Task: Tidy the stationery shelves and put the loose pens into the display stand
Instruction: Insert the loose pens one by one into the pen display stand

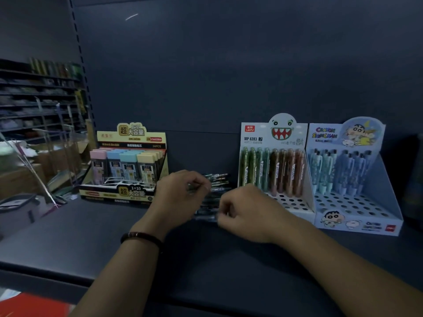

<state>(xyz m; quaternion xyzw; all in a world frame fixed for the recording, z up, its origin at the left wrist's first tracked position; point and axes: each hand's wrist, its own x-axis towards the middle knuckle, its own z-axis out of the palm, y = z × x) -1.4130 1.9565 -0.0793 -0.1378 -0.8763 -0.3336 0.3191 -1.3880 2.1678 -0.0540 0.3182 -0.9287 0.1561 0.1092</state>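
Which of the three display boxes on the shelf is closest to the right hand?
The middle one, the monster-face stand with green and brown pens; the right hand covers its front-left corner in view.

Matt dark shelf (68, 243); glossy printed-card display stand (357, 221).

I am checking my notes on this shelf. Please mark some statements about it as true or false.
1. The loose pens lie between the lead box and the monster stand. True.
2. Every hole of the monster stand is filled. False: its front holes are empty.
3. The left hand has a bracelet at its wrist. True.
4. The blue stand holds brown pens. False: its pens are blue.
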